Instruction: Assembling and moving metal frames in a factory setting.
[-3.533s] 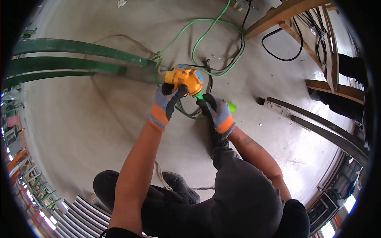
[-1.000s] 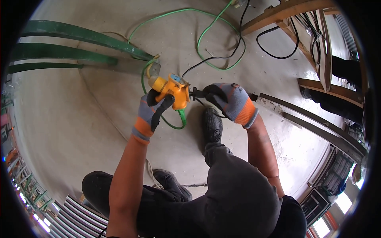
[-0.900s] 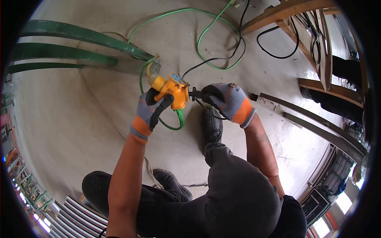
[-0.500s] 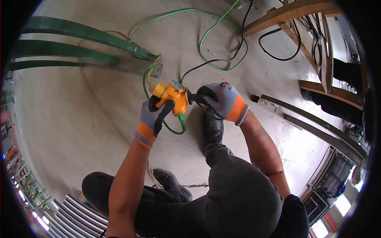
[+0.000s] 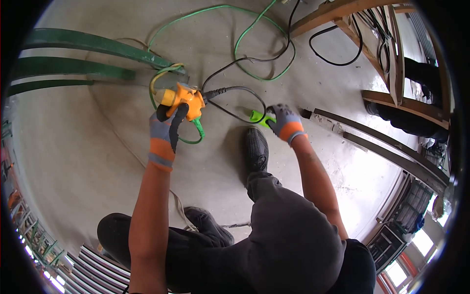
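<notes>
My left hand (image 5: 168, 120), in a grey and orange glove, is closed round an orange power splitter (image 5: 191, 102). A yellow plug (image 5: 167, 97) sits in its left side and a green plug (image 5: 197, 126) in its underside. At its right side is a black plug (image 5: 214, 94), whose cable (image 5: 257, 95) loops to the right. My gloved right hand (image 5: 284, 121) is low, by my shoe, with its fingers closed round one end of a lime-green, tube-like piece (image 5: 258, 116). The glove hides the rest of that piece.
Green metal legs (image 5: 98, 45) stand at the left. Green cable (image 5: 235, 46) and black cable (image 5: 293, 22) lie across the floor ahead. A wooden frame (image 5: 342, 14) rises at the right, a person's dark-clothed leg (image 5: 391, 113) beside it. Metal bars (image 5: 382, 132) lie at the right.
My right hand has let go of the black plug and moved down to the lime-green piece, which now shows. The splitter, still in my left hand, appears farther left in view.
</notes>
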The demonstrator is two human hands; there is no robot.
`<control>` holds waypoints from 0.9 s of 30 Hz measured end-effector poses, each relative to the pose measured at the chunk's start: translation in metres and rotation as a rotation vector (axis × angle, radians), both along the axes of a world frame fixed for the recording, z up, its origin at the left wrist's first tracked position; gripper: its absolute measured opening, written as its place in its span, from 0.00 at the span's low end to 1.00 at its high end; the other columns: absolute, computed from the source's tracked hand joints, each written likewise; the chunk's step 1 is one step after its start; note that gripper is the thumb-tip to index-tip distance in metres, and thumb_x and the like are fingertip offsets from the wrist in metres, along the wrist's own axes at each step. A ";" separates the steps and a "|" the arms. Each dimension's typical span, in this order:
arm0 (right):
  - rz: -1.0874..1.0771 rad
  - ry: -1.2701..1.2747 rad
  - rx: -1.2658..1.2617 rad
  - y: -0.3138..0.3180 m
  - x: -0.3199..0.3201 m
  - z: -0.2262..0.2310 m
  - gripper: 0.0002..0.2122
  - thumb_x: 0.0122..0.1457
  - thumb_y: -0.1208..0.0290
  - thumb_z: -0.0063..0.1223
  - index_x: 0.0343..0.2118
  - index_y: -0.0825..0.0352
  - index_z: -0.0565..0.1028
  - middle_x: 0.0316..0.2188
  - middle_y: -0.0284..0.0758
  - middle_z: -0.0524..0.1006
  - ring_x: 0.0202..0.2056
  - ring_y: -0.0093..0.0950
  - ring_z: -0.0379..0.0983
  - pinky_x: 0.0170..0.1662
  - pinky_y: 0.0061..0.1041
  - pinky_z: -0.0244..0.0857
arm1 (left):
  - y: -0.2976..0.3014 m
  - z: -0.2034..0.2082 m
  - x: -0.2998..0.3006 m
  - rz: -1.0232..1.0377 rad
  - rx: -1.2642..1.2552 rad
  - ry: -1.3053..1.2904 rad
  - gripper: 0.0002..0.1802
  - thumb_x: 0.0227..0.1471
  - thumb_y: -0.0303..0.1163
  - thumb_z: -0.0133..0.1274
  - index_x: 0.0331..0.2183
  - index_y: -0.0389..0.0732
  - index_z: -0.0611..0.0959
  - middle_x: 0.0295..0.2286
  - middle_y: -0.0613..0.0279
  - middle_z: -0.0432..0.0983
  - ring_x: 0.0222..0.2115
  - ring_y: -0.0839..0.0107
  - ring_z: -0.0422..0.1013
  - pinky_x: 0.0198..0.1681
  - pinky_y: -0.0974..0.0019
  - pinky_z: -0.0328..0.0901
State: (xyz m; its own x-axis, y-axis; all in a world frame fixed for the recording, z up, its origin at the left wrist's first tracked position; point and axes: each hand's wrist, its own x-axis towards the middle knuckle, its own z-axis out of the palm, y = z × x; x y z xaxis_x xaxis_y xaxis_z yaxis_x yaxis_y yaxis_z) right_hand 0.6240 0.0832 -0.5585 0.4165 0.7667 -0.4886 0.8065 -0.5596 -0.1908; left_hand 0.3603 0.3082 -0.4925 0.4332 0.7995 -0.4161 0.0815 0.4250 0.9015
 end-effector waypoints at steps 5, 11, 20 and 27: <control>-0.192 0.001 0.064 -0.021 -0.043 -0.021 0.29 0.49 0.56 0.62 0.54 0.61 0.70 0.48 0.43 0.73 0.47 0.45 0.73 0.48 0.42 0.69 | -0.013 -0.029 -0.004 0.027 -0.003 0.126 0.16 0.50 0.33 0.66 0.40 0.37 0.81 0.26 0.74 0.73 0.21 0.85 0.60 0.21 0.77 0.56; -0.585 0.065 0.265 -0.044 -0.030 -0.043 0.20 0.52 0.56 0.63 0.42 0.65 0.76 0.36 0.44 0.78 0.35 0.45 0.77 0.39 0.39 0.70 | -0.022 -0.067 -0.007 0.067 -0.164 0.194 0.20 0.45 0.34 0.69 0.39 0.37 0.81 0.25 0.72 0.74 0.17 0.84 0.59 0.18 0.74 0.53; -0.895 0.957 0.731 -0.011 -0.044 0.013 0.12 0.60 0.70 0.57 0.40 0.74 0.76 0.27 0.35 0.78 0.24 0.25 0.76 0.27 0.25 0.70 | -0.030 -0.123 -0.004 -0.103 -0.236 0.241 0.24 0.47 0.37 0.68 0.43 0.34 0.81 0.32 0.65 0.79 0.26 0.80 0.70 0.27 0.72 0.64; -0.529 0.946 0.688 0.024 -0.078 0.017 0.13 0.53 0.75 0.60 0.41 0.73 0.76 0.34 0.35 0.80 0.36 0.22 0.74 0.42 0.25 0.68 | -0.039 -0.132 -0.027 -0.160 0.380 0.786 0.22 0.51 0.35 0.63 0.46 0.35 0.79 0.35 0.50 0.80 0.36 0.55 0.77 0.40 0.57 0.70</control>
State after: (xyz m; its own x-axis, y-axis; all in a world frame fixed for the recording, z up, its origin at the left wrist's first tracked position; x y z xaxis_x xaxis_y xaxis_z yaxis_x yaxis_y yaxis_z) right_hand 0.5455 0.1074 -0.5416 0.4559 0.8263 -0.3308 -0.0897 -0.3272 -0.9407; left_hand 0.3331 0.2696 -0.6249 0.2523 0.8984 -0.3594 0.7694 0.0390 0.6376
